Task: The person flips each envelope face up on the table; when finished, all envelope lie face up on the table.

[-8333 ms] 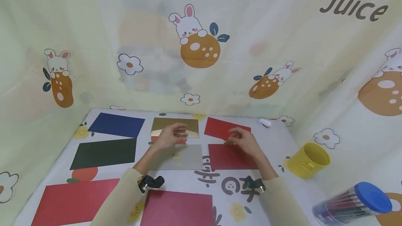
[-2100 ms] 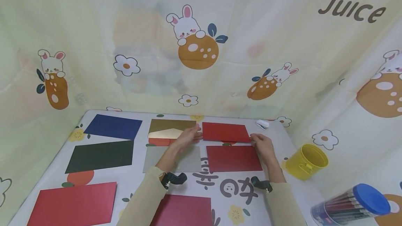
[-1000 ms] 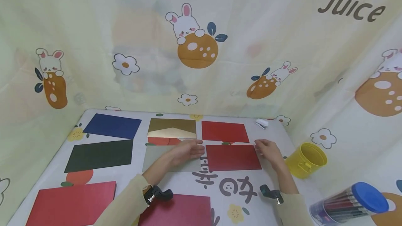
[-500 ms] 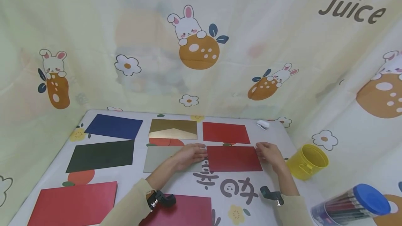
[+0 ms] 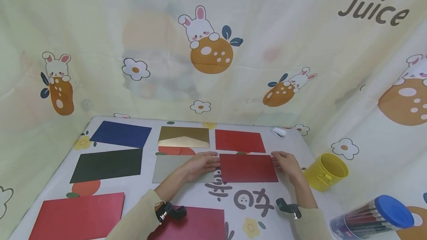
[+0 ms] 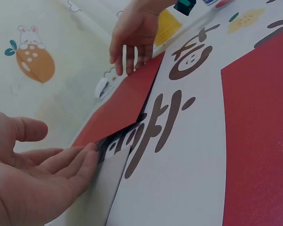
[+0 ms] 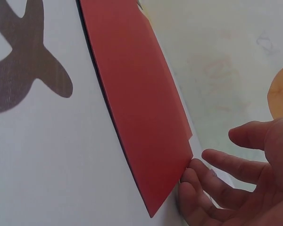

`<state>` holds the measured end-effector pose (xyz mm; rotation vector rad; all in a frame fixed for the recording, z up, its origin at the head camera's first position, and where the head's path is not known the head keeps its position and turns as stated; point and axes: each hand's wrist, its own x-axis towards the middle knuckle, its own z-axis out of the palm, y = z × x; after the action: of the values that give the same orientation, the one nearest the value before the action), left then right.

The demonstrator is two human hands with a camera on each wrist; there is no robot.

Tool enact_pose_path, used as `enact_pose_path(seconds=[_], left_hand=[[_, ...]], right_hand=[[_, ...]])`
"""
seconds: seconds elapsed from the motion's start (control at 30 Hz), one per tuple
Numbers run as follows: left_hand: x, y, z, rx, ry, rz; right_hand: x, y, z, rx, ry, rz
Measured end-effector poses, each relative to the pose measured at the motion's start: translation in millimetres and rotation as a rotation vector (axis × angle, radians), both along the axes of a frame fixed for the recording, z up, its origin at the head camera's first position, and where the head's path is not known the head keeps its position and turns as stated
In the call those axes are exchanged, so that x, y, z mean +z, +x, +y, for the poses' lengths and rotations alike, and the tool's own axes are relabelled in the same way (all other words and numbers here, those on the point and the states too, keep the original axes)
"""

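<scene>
A dark red rectangular card (image 5: 248, 167) lies between my two hands on the table's right half. Its left short edge is touched by the extended fingertips of my left hand (image 5: 201, 165), whose thumb stands apart in the left wrist view. At the opposite short edge are the fingers of my right hand (image 5: 287, 164); in the right wrist view its lower fingertips meet the edge and the thumb is free. Just behind lies a brighter red card (image 5: 240, 140). Under my left hand and forearm, a pale grey card (image 5: 166, 167) is partly covered.
Other cards lie about: gold (image 5: 183, 134), blue (image 5: 121, 133), dark green (image 5: 106, 166), large red (image 5: 78, 214) and a pinkish red one (image 5: 203, 223) near the front. At right are a white stapler-like object (image 5: 278, 132), a yellow bucket (image 5: 325, 173) and a blue-lidded pen tub (image 5: 370, 216).
The brighter red card, slanted at first, now sits straighter. Both hands moved from its short edges toward me to those of the dark red card. Over the last half second little differs.
</scene>
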<state>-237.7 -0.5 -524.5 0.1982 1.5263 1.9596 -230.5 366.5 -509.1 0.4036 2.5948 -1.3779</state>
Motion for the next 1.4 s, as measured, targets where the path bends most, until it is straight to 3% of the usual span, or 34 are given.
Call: enact_pose_path(seconds=[0.37,0.7,0.87,1.4], left_hand=[[-0.6,-2.5,-2,-0.002,-0.028,0.040],[-4.8,-4.3,-8,0.055,-0.234,0.229],[-6.7,-3.9,-11,0.099,-0.283,0.267],[2.9,-4.0,-19,0.238,-0.199,0.324]], right_hand=[[1.6,-1.8,1,0.013,-0.007,0.005],[0.4,-5.7,7,0.053,-0.101,0.034],[1.3,-3.5,7,0.074,-0.153,0.059],[-0.7,-3.2,11,0.083,-0.455,0.068]])
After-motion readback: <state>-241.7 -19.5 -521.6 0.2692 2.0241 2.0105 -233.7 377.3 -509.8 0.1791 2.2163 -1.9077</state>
